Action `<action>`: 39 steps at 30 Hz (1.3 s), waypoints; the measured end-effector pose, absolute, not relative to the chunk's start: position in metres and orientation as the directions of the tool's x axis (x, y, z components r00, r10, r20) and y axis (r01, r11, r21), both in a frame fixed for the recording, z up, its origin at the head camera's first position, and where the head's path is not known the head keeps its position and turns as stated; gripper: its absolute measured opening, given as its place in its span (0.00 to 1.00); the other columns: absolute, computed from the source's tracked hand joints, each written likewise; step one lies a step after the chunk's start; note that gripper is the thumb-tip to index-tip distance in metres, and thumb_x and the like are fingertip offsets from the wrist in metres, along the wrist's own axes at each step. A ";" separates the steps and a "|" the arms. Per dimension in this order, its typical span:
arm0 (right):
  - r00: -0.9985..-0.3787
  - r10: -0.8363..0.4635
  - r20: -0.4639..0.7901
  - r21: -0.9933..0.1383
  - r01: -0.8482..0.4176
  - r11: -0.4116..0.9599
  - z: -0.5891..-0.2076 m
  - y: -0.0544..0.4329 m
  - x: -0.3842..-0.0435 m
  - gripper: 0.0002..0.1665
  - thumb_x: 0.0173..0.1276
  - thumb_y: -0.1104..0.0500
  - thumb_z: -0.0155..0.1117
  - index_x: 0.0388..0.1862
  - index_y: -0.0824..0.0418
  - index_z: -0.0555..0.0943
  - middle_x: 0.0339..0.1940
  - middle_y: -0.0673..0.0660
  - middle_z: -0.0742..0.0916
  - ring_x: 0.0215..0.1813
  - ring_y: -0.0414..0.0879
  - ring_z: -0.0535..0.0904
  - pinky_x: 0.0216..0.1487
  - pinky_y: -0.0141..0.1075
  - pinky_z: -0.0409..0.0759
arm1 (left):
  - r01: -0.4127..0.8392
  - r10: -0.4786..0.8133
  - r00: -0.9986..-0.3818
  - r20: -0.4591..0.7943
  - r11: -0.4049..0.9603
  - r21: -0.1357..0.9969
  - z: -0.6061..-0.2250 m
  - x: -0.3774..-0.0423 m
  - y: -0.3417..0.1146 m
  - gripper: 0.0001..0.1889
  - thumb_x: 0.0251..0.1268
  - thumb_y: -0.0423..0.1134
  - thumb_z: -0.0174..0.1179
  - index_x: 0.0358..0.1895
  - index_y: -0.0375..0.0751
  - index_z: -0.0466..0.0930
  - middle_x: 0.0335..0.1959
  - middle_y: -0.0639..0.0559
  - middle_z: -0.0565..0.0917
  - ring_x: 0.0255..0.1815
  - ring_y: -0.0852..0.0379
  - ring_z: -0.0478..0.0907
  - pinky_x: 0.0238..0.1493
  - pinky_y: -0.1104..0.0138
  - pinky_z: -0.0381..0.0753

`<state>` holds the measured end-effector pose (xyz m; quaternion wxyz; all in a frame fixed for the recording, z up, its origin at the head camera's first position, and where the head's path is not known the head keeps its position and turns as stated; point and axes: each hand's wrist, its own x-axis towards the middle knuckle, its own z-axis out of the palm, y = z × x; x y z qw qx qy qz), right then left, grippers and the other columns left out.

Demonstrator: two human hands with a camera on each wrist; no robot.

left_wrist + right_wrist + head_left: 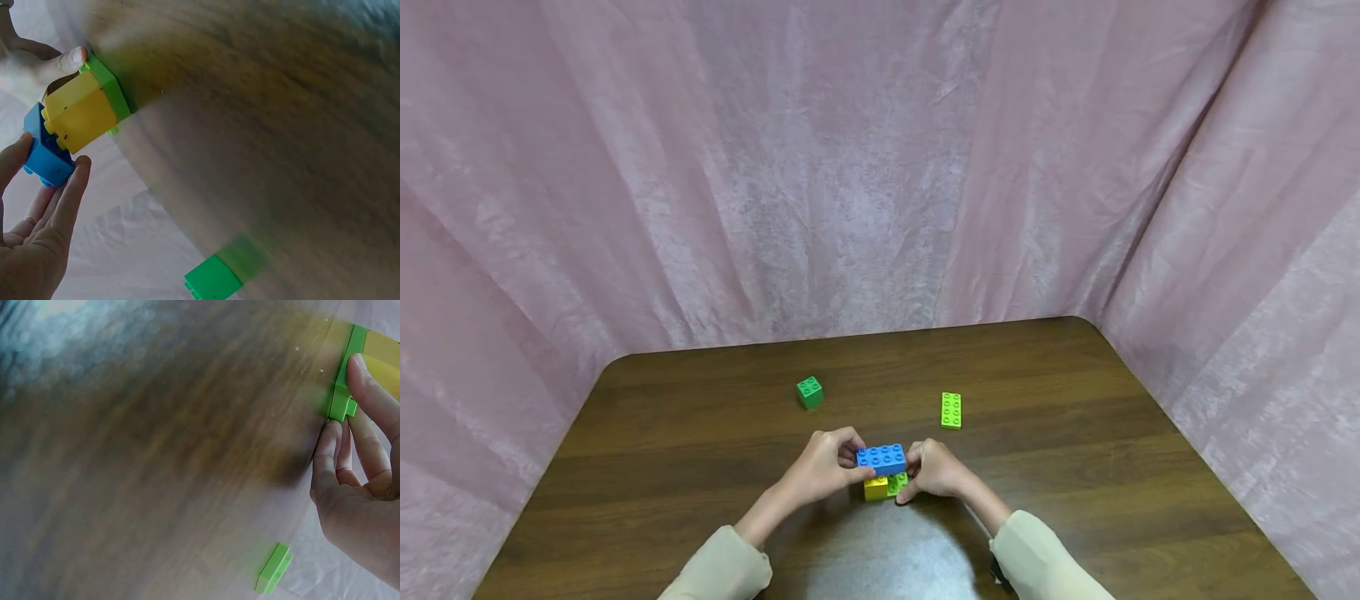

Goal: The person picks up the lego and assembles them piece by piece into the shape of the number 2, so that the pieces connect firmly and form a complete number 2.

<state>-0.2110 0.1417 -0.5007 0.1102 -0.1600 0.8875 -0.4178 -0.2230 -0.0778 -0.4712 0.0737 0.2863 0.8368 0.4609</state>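
In the left hand (826, 465), pinched, is the blue brick (881, 459), just over the yellow brick (876, 490). Beside it, the right hand (938, 471) pinches the lime plate (351, 362) underneath. Beyond the left hand lies the green brick (810, 393); beyond the right, another plate (951, 411).

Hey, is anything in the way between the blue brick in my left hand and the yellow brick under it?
Nothing visible is: the blue brick sits right by the studs of the yellow brick, perhaps touching. Your right hand grips the light green piece beneath.
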 end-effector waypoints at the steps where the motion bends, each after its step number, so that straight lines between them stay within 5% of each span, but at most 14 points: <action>1: -0.925 -0.376 -0.063 -0.777 -0.191 0.599 -0.501 0.142 -0.211 0.17 0.39 0.65 0.83 0.17 0.68 0.80 0.21 0.50 0.76 0.27 0.35 0.68 0.29 0.26 0.67 | 0.413 0.547 -0.825 0.144 0.408 0.814 -0.472 -0.223 -0.077 0.13 0.51 0.32 0.73 0.35 0.30 0.79 0.33 0.40 0.86 0.34 0.54 0.85 0.35 0.73 0.84; 29: -0.929 -0.362 -0.074 -0.763 -0.181 0.620 -0.501 0.141 -0.211 0.17 0.38 0.63 0.84 0.18 0.69 0.81 0.19 0.45 0.70 0.26 0.35 0.64 0.27 0.26 0.62 | 0.433 0.572 -0.801 0.174 0.355 0.829 -0.480 -0.217 -0.073 0.13 0.52 0.29 0.71 0.37 0.30 0.77 0.36 0.38 0.86 0.38 0.49 0.86 0.40 0.71 0.86; 39: -0.929 -0.361 -0.082 -0.772 -0.170 0.613 -0.500 0.140 -0.212 0.19 0.38 0.64 0.84 0.15 0.68 0.77 0.18 0.45 0.70 0.25 0.35 0.63 0.27 0.25 0.61 | 0.403 0.543 -0.826 0.153 0.379 0.833 -0.487 -0.213 -0.075 0.17 0.55 0.31 0.70 0.46 0.27 0.80 0.42 0.34 0.87 0.43 0.45 0.86 0.42 0.66 0.86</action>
